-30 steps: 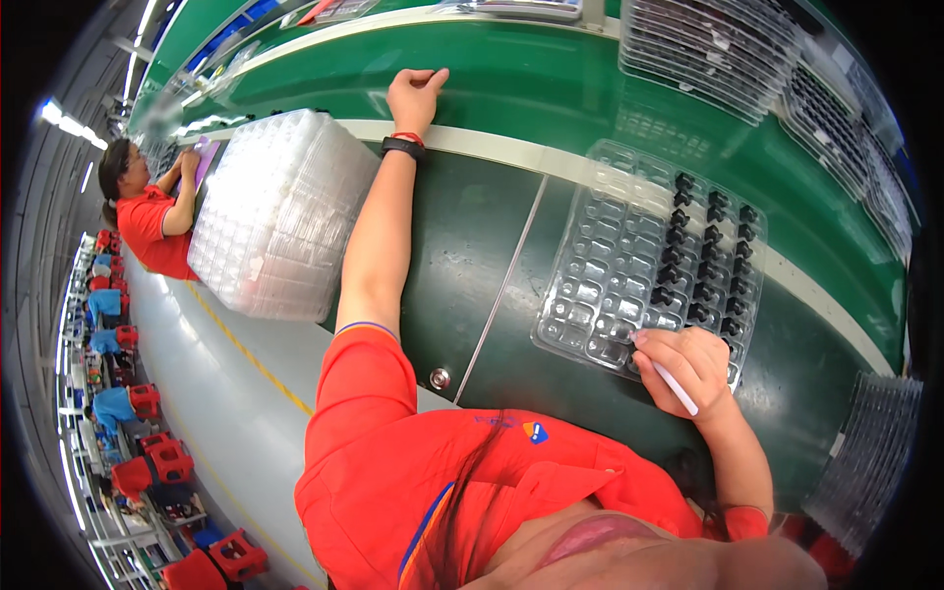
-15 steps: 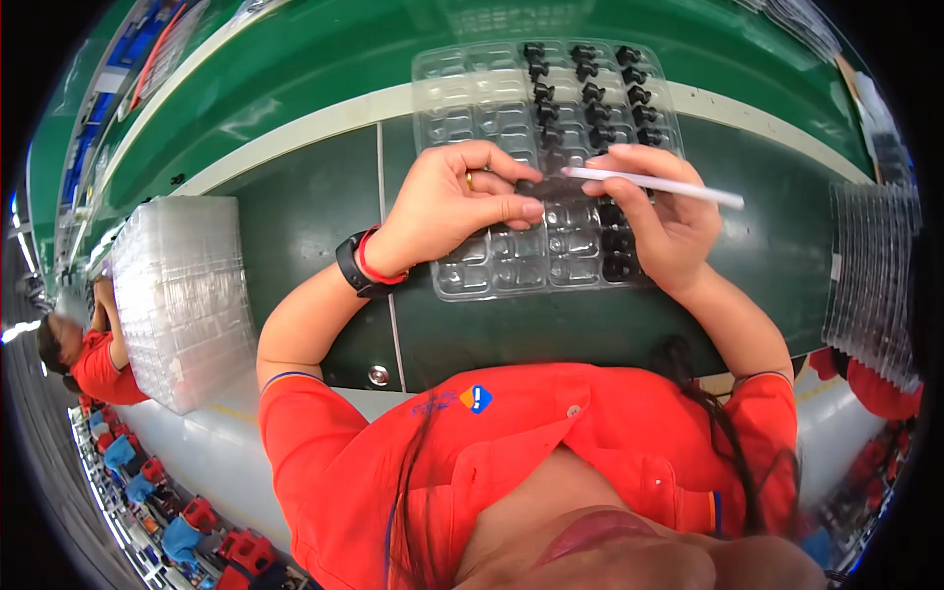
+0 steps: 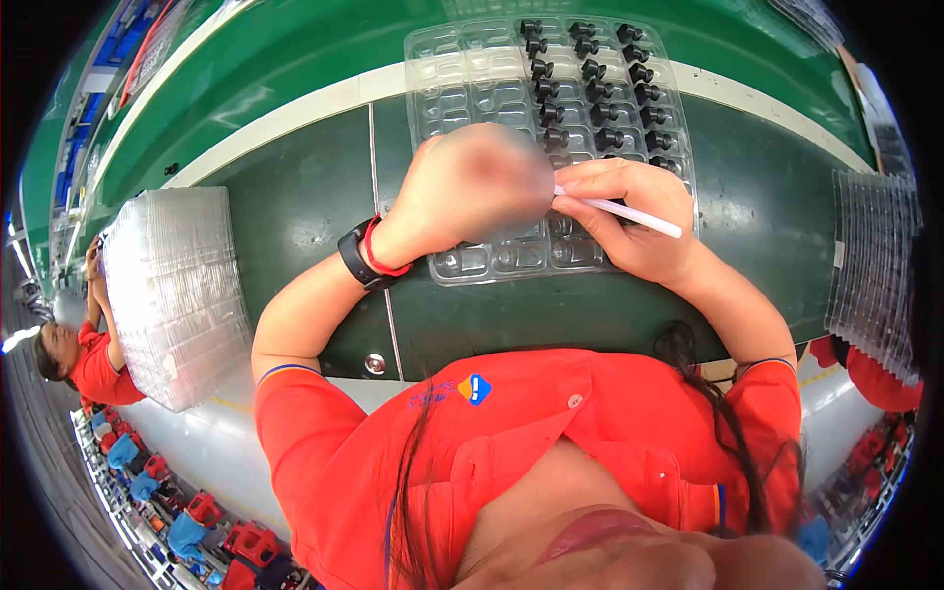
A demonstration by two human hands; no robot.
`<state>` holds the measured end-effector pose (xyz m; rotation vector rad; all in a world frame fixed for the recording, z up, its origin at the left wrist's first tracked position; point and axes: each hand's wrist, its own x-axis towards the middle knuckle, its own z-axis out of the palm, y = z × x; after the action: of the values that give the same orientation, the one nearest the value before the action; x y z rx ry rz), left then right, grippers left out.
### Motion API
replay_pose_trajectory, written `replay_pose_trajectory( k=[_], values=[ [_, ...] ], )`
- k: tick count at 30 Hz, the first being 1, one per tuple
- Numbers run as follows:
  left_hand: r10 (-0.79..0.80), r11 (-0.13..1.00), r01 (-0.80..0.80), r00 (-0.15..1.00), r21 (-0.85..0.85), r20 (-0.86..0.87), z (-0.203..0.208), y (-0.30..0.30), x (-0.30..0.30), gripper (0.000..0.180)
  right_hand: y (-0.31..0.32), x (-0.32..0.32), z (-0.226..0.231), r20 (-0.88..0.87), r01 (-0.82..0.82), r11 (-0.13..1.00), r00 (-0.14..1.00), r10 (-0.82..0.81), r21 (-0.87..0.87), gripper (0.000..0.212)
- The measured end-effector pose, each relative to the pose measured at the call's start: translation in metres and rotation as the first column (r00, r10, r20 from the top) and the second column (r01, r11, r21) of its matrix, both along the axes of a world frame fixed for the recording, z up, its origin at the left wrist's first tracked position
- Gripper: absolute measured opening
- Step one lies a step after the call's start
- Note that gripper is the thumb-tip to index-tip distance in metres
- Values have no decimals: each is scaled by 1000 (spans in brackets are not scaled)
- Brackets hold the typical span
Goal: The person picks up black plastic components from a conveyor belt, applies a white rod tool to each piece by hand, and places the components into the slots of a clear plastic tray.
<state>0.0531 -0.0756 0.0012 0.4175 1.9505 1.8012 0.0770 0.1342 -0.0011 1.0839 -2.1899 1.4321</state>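
One white stick (image 3: 634,214), over one clear tray (image 3: 452,98), is pinched by the right hand (image 3: 657,197), its tip at the blurred left hand (image 3: 472,187), whose grip I cannot tell. The tray holds three columns of black parts (image 3: 598,89); two tray stacks (image 3: 177,285) flank it.

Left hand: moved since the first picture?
Yes: the left hand came back from beyond the pale strip to its near side, and rightward past the table seam.
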Motion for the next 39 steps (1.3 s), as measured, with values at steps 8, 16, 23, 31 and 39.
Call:
replay_pose_trajectory(
  k=[8,16,23,31,39],
  values=[
    [-2,1000,3,999,25,-41,-3,-2,0,19,-1,1,1,8,15,999,1000,-16,31,17],
    [-1,1000,2,997,19,-73,-3,-2,1,19,-1,2,2,12,28,998,1000,-28,49,18],
    [11,1000,-10,995,15,-95,-4,0,2,18,0,0,1,20,19,999,1000,-20,33,16],
    [50,999,-51,988,-8,-147,-2,2,2,15,-3,-2,0,32,-3,1000,999,2,10,15],
    [5,999,-4,999,-37,40,6,-3,0,20,9,4,5,-106,-8,990,994,23,140,22]
  ],
)
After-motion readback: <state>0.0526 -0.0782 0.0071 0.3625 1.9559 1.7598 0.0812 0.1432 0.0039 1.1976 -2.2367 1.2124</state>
